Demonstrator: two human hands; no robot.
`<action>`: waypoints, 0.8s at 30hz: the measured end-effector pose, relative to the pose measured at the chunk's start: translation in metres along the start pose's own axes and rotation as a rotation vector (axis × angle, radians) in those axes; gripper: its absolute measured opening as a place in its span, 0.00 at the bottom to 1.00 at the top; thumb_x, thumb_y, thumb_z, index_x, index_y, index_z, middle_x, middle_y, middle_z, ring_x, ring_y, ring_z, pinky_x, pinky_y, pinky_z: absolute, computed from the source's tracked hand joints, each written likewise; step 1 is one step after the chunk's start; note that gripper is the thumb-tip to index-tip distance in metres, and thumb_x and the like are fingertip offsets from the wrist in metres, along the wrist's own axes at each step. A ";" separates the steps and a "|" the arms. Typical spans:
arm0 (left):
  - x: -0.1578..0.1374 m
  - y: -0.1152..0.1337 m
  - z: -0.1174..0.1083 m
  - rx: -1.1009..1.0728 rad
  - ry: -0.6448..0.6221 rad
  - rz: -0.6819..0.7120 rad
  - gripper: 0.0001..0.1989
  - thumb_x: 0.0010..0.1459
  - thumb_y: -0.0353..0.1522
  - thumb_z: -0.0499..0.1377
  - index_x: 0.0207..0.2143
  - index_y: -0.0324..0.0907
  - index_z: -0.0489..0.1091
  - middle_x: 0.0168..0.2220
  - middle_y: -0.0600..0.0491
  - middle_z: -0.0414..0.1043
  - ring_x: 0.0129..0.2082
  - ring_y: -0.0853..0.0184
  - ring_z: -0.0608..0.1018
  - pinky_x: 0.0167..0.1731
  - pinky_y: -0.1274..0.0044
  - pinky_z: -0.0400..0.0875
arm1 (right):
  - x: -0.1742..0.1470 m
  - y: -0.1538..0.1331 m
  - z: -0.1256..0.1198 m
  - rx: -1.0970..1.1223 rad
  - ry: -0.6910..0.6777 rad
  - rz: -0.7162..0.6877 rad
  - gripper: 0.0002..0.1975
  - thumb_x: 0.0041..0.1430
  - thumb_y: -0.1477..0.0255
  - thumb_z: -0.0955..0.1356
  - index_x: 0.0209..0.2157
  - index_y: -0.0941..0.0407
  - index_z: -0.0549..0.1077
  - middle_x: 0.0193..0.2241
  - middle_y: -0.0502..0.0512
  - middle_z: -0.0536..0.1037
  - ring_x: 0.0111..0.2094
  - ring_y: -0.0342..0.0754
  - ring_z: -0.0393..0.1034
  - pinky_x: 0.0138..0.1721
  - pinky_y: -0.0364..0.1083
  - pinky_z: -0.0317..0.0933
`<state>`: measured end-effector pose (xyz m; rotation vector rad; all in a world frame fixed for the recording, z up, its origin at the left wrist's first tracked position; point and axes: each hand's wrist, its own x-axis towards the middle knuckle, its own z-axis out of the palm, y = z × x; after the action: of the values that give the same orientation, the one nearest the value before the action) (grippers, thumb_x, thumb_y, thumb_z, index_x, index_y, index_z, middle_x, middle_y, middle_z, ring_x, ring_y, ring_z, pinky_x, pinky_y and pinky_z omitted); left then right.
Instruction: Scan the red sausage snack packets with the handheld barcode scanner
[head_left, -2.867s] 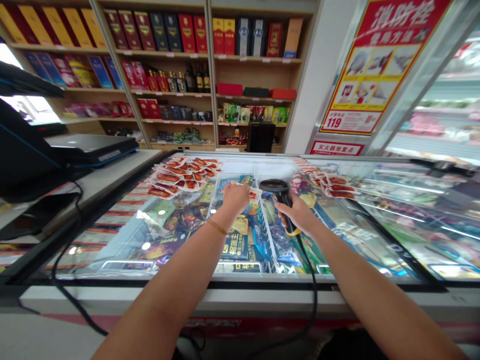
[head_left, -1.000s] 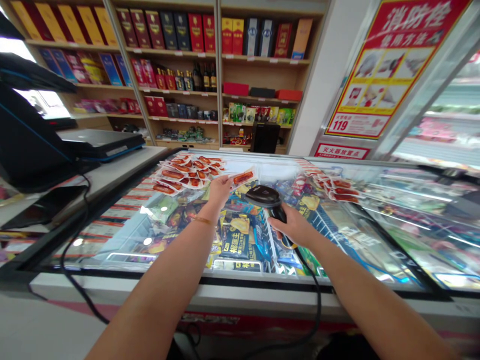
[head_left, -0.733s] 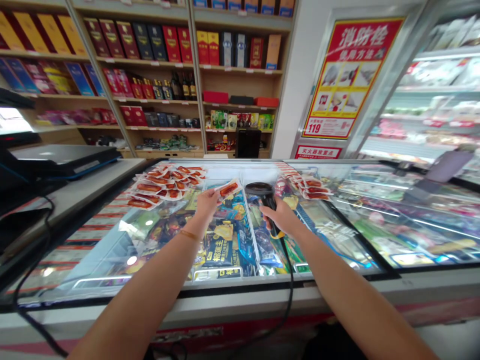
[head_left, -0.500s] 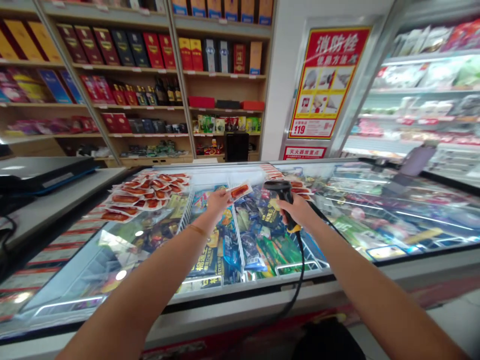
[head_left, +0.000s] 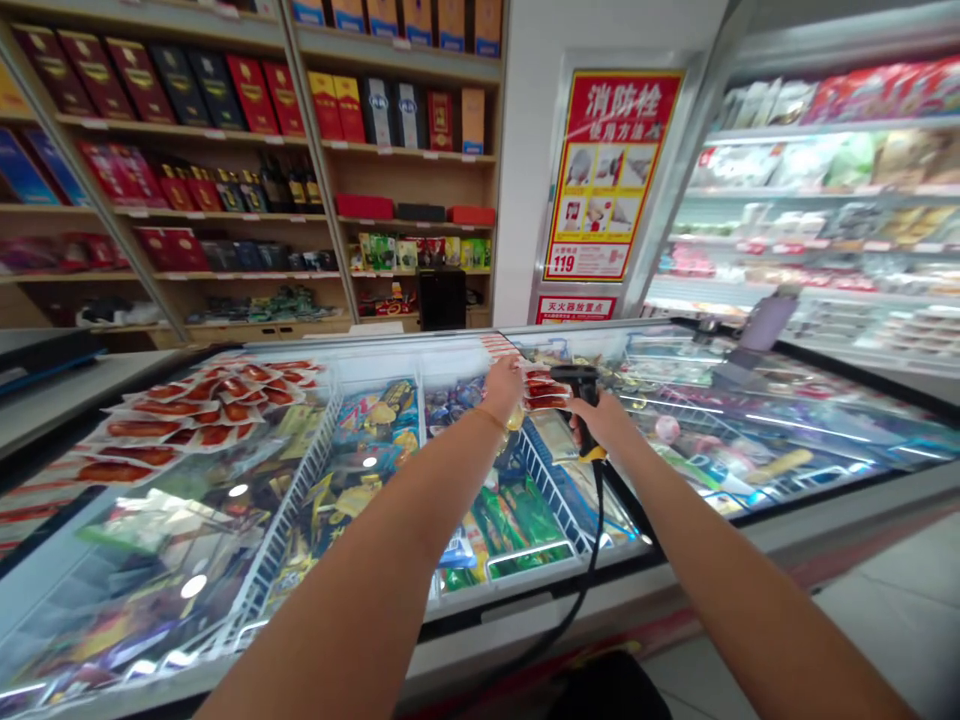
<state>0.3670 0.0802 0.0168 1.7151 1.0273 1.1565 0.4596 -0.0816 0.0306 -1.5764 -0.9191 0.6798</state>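
Note:
My right hand grips a black and yellow handheld barcode scanner by its handle, and a cable runs down from it. My left hand is at the left side of a small pile of packaged sausages, with its fingers closed on a sausage packet at the pile's edge; the fingertips are partly hidden. The scanner's head stands just right of this pile. A larger heap of sausage packets lies on the freezer's glass top to the left.
Beneath the glass of the chest freezer, wire baskets hold bagged frozen goods. A purple device stands on the right part of the freezer. Shelves of boxes and a lit refrigerated display stand behind.
My left hand has carried a sausage packet rightward from over the middle of the freezer to the small pile beside the scanner. The view has turned right; my right hand still holds the scanner.

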 end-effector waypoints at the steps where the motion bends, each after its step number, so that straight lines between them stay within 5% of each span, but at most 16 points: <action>1: 0.000 -0.002 -0.003 0.032 0.024 0.010 0.16 0.55 0.24 0.56 0.45 0.38 0.75 0.46 0.45 0.77 0.47 0.61 0.77 0.48 0.71 0.70 | 0.000 0.000 0.003 -0.005 -0.006 0.000 0.09 0.53 0.69 0.69 0.32 0.54 0.63 0.14 0.44 0.69 0.12 0.44 0.64 0.14 0.43 0.60; 6: -0.007 -0.021 -0.056 0.162 0.077 0.040 0.15 0.57 0.24 0.56 0.46 0.37 0.74 0.46 0.43 0.77 0.46 0.62 0.78 0.49 0.71 0.71 | -0.004 -0.007 0.028 -0.034 -0.058 0.018 0.09 0.53 0.68 0.69 0.33 0.54 0.64 0.14 0.45 0.69 0.12 0.45 0.65 0.14 0.43 0.60; 16: -0.050 -0.065 -0.243 0.487 0.229 0.064 0.16 0.58 0.27 0.55 0.48 0.34 0.72 0.51 0.39 0.72 0.56 0.57 0.70 0.59 0.67 0.60 | -0.039 -0.044 0.148 0.075 -0.236 -0.034 0.10 0.51 0.69 0.69 0.33 0.54 0.63 0.14 0.44 0.68 0.12 0.44 0.64 0.13 0.42 0.58; 20: -0.063 -0.070 -0.318 0.879 0.296 0.086 0.18 0.61 0.29 0.52 0.52 0.35 0.68 0.53 0.38 0.69 0.56 0.54 0.68 0.56 0.65 0.61 | -0.055 -0.046 0.191 0.158 -0.295 -0.048 0.10 0.51 0.69 0.68 0.33 0.54 0.63 0.14 0.43 0.68 0.12 0.44 0.63 0.13 0.42 0.58; 24: -0.064 -0.067 -0.376 1.184 0.356 0.045 0.17 0.61 0.25 0.47 0.49 0.36 0.68 0.53 0.37 0.66 0.57 0.49 0.65 0.52 0.60 0.62 | -0.066 -0.033 0.209 0.201 -0.331 -0.006 0.12 0.50 0.68 0.69 0.35 0.54 0.63 0.14 0.43 0.68 0.11 0.43 0.61 0.12 0.42 0.57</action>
<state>-0.0191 0.1108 0.0315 2.4279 2.1840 0.9211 0.2460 -0.0251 0.0176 -1.3036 -1.0598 1.0174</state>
